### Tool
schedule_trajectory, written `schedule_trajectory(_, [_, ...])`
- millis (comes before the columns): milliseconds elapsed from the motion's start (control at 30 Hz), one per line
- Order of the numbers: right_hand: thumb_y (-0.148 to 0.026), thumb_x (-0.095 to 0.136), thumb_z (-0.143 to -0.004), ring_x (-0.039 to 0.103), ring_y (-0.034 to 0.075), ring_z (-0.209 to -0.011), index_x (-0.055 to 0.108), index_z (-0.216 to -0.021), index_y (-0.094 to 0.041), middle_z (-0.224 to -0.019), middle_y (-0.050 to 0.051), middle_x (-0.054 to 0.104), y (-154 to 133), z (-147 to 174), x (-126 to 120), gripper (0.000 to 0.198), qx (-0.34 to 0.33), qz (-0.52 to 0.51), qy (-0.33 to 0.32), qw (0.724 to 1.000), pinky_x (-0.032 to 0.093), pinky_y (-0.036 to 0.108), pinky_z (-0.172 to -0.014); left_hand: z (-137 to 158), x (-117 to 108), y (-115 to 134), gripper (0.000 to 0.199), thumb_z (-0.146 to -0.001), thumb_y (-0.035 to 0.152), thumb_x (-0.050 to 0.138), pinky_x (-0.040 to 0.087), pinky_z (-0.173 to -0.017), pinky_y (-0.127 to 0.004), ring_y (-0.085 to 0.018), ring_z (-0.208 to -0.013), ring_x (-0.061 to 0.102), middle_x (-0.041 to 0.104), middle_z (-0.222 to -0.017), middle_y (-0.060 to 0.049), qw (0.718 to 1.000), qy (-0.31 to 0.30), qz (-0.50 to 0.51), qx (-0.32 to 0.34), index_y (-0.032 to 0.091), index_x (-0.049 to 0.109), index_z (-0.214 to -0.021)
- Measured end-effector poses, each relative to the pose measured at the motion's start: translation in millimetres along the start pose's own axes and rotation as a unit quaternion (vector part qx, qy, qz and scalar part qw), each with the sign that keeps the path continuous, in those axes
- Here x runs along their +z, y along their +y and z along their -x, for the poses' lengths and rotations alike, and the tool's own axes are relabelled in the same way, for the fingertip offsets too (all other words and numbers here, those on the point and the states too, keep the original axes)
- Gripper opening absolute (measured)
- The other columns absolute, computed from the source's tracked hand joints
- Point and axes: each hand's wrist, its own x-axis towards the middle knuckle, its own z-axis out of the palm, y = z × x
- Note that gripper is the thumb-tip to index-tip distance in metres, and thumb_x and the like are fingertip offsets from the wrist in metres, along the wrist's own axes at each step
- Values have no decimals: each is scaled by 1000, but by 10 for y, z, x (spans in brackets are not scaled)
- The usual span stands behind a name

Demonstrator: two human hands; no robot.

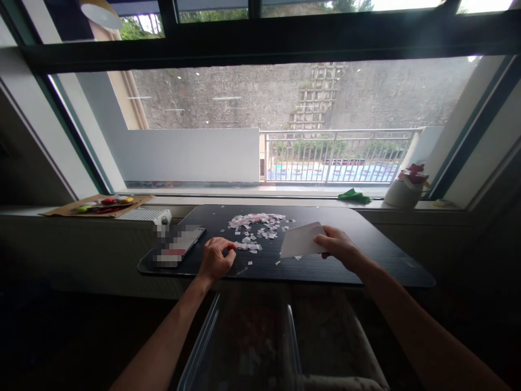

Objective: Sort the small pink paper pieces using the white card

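Note:
A heap of small pink and white paper scraps (256, 225) lies on a dark tabletop (366, 255) under a window. My right hand (340, 247) holds a white card (299, 241) by its right edge, the card tilted and resting on the table just right of the scraps. My left hand (217, 258) sits curled on the table at the near left edge of the scraps, fingertips touching the closest bits; whether it pinches any I cannot tell.
A clear plastic bin (211, 336) stands below the table's near edge. A flat device (179, 247) lies at the table's left. The sill holds a cardboard tray with coloured items (97, 205), a green cloth (354, 195) and a white pot (405, 190).

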Motion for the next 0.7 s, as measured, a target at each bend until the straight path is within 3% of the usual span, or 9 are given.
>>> schedule_trajectory(100, [-14, 52, -62, 51, 9, -44, 57, -75, -14, -54, -1, 56, -78, -93, 241, 14, 31, -5, -58, 998, 38, 18, -35, 2, -3, -4, 16, -68, 21, 48, 42, -89, -38, -21, -85, 59, 68, -75, -2, 1000, 7, 0, 4, 21, 63, -66])
schedule_trajectory(167, [-14, 52, -61, 46, 8, -38, 56, -68, -14, -45, -2, 52, -41, -119, 270, 9, 58, 14, -73, 996, 34, 17, -33, 3, -2, -11, 16, -69, 21, 48, 42, -88, -38, -21, -84, 59, 69, -75, -2, 1000, 12, 2, 6, 21, 64, -66])
schedule_trajectory(233, [-14, 52, -60, 43, 7, -34, 55, -63, -14, -39, -3, 48, 43, -97, 136, 5, 75, 29, -70, 994, 31, 17, -32, 2, 0, -14, 17, -69, 21, 48, 42, -88, -38, -21, -85, 59, 69, -75, -2, 1000, 14, 3, 8, 21, 64, -66])
schedule_trajectory(367, [-16, 53, -58, 39, 7, -32, 55, -59, -15, -37, -3, 46, 150, 30, -354, 3, 107, 64, -41, 991, 28, 18, -32, -4, -1, -4, 16, -68, 21, 48, 40, -90, -40, -22, -85, 60, 69, -75, -2, 1000, 3, 1, 8, 21, 64, -66])
schedule_trajectory(467, [-16, 53, -59, 38, 6, -33, 54, -55, -15, -38, -3, 45, 89, 66, -467, 4, 78, 23, -42, 996, 29, 18, -32, -6, -4, 6, 15, -68, 21, 48, 39, -91, -41, -22, -85, 60, 69, -76, -2, 1000, -3, -2, 6, 21, 63, -66])
schedule_trajectory(567, [-14, 54, -60, 45, 8, -38, 58, -61, -14, -44, -2, 50, -14, -13, -206, 3, 61, -28, -59, 996, 37, 19, -36, -3, -6, 1, 16, -68, 21, 48, 40, -90, -41, -21, -85, 61, 69, -75, -2, 1000, -5, -9, 7, 21, 63, -66])
schedule_trajectory(700, [-10, 55, -60, 51, 9, -42, 57, -61, -13, -48, 0, 55, -36, -196, 177, 4, 101, -12, -44, 994, 44, 20, -41, -1, -8, -20, 15, -68, 22, 48, 41, -90, -40, -21, -85, 61, 69, -75, -2, 1000, 0, -10, 9, 22, 63, -66])
